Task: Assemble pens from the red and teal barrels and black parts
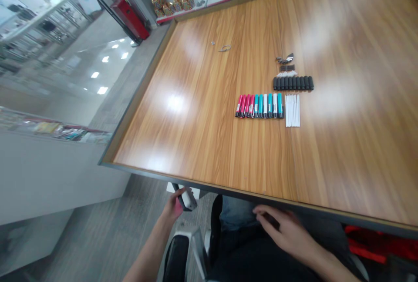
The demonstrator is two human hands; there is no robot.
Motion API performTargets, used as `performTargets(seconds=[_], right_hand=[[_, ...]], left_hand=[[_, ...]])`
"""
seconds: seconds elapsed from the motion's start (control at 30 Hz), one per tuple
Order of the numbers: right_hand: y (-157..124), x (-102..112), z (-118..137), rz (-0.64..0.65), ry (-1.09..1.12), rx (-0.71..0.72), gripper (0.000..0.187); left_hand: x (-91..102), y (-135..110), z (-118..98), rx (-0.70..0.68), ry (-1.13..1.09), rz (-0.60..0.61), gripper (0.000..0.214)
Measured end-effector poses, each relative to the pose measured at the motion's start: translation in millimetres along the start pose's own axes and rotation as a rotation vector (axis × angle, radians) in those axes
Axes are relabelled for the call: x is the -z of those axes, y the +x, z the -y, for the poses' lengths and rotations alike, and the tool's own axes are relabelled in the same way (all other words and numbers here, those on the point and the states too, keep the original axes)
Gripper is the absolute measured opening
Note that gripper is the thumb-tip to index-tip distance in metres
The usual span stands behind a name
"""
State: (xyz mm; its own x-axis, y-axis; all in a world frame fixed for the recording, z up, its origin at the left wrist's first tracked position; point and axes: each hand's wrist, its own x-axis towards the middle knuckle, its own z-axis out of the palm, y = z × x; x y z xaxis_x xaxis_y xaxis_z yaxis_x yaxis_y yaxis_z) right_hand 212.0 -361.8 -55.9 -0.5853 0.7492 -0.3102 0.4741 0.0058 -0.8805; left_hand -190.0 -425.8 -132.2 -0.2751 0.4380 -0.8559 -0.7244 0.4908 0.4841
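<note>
My left hand point(175, 203) is low on the left, just off the table's front edge, closed around a white and black handheld device point(188, 199) whose exact kind I cannot make out. My right hand point(285, 227) hangs over my lap below the table edge, loosely curved with thumb and fingers apart and nothing visible in it. On the wooden table point(196, 142), away from both hands, lies a row of pen-like tubes point(259, 106) in pink, teal and white. Thin white sticks point(292, 110) lie beside them, and black caps point(293, 83) lie behind.
Small metal pieces point(286, 59) lie behind the caps. A small ring-shaped item point(225, 48) sits farther left. A raised edge borders the table. The armrest point(178, 256) of a chair is beside me. A red box point(130, 18) stands on the floor, and a glass cabinet behind holds golden ornaments point(171, 5).
</note>
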Motion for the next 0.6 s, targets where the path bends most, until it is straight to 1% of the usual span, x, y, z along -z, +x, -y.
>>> performTargets(seconds=[0.03,0.07,0.13,0.17,0.2,0.27,0.3,0.33,0.37,0.43,0.53,0.6], right_hand=[[17.4,-9.3,6.5,0.08,0.058,-0.019,0.026],[33.2,-18.5,12.8,0.129,0.106,-0.027,0.026],[59.8,-37.7,24.0,0.178,0.202,-0.018,0.025],[70.7,-47.9,29.0,0.221,0.247,0.008,0.025],[80.2,-58.4,33.7,0.237,0.281,0.02,0.027],[95.5,-79.6,42.9,0.269,0.301,0.013,0.037],[101.6,-89.5,47.5,0.26,0.308,-0.021,0.048],[106.8,-98.5,52.2,0.233,0.308,-0.057,0.059],[111.3,-106.3,56.8,0.232,0.313,-0.06,0.069],[118.1,-118.0,64.9,0.255,0.337,-0.056,0.083],[123.4,-126.9,70.6,0.262,0.349,-0.141,0.096],[124.4,-129.0,67.5,0.262,0.348,-0.196,0.099]], left_hand=[[3.2,-8.8,1.4,0.012,0.004,0.027,0.037],[5.5,-17.8,2.7,0.035,0.011,0.065,0.038],[6.8,-35.3,5.2,0.105,0.021,0.178,0.041],[5.6,-42.9,6.0,0.136,0.026,0.235,0.043],[3.3,-49.4,6.4,0.15,0.035,0.284,0.045],[-4.0,-58.9,5.8,0.119,0.067,0.346,0.048],[-8.5,-62.0,4.9,0.091,0.086,0.365,0.05],[-13.4,-64.2,3.8,0.071,0.102,0.378,0.051],[-18.5,-65.7,2.6,0.059,0.113,0.384,0.053],[-29.4,-67.7,0.9,0.056,0.116,0.375,0.055],[-46.7,-70.7,2.2,0.046,0.118,0.33,0.053],[-57.1,-73.2,6.3,0.04,0.131,0.32,0.051]])
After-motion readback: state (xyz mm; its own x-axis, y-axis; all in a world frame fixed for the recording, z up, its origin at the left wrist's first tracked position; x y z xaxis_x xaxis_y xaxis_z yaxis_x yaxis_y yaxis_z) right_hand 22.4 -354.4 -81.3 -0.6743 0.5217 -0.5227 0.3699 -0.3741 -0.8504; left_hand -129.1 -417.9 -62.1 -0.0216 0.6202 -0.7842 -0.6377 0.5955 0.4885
